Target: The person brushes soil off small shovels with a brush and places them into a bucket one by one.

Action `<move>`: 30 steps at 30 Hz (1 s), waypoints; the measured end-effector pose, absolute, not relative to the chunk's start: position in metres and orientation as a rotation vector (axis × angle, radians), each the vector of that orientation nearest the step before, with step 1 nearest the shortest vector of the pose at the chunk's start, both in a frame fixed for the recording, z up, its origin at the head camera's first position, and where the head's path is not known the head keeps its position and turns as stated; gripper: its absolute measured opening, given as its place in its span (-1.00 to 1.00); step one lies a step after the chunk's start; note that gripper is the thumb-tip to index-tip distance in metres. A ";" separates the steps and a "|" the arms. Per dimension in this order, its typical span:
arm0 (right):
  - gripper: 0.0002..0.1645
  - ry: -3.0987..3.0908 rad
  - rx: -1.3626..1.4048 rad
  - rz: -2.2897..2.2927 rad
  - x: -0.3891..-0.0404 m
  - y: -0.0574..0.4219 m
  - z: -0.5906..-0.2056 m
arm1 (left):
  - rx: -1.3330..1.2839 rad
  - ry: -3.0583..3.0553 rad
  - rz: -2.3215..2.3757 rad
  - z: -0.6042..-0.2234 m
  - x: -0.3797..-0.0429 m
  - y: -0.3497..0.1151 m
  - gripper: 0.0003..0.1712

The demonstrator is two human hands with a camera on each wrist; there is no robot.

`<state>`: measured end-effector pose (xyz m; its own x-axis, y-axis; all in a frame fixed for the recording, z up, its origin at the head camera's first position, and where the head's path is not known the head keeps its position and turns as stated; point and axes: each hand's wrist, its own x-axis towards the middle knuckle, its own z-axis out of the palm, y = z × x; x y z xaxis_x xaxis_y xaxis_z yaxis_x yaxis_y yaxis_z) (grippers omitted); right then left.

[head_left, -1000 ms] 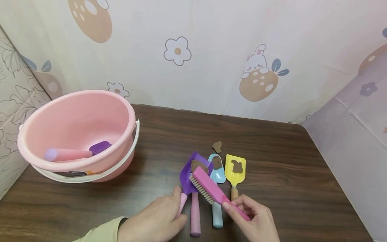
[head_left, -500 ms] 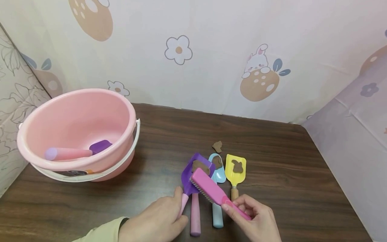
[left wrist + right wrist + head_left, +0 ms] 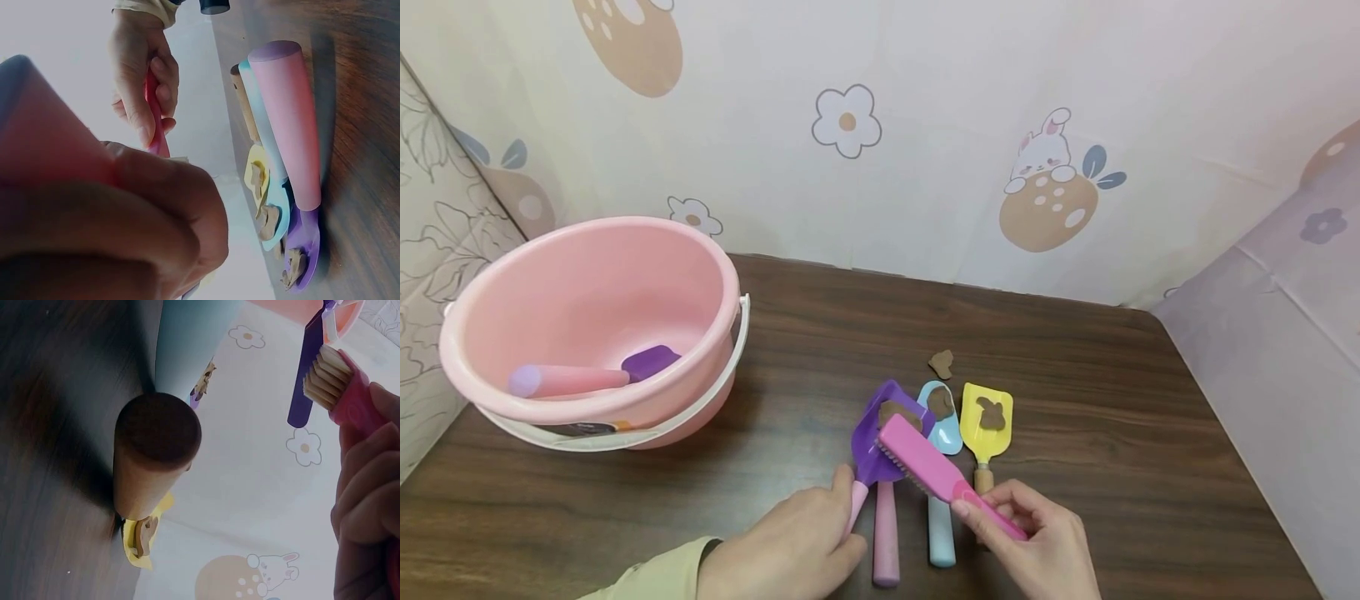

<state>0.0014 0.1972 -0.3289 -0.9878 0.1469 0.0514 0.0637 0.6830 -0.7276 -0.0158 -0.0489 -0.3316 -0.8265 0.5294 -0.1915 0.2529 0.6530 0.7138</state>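
Observation:
My left hand grips the pink handle of a purple toy shovel, raised over the table. My right hand holds a pink brush by its handle. The brush's pale bristles are right at the shovel's blade in the right wrist view. Below lies a second purple shovel with a pink handle, brown clay-like pieces on its blade. Beside it rest a light blue shovel and a yellow shovel with a wooden handle, each bearing brown pieces. The brush partly hides the purple blades.
A pink bucket with a white handle stands at the left. Inside it lies another purple shovel with a pink handle. One brown piece lies on the dark wooden table beyond the shovels. A patterned cloth hangs behind.
The brush has tilted so that its pink back shows more and its bristles less. The raised purple shovel has shifted slightly right. Both hands keep their holds.

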 end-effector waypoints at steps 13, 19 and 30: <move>-0.70 -2.647 -0.281 0.927 -0.006 0.206 -0.326 | 0.590 2.421 1.015 -0.329 -0.016 -0.048 -0.70; -0.68 -2.516 -0.441 0.888 -0.010 0.220 -0.328 | 0.564 2.393 1.003 -0.330 -0.016 -0.050 -0.65; -0.70 -2.628 -0.441 0.976 -0.004 0.208 -0.326 | 0.545 2.354 1.003 -0.330 -0.019 -0.048 -0.62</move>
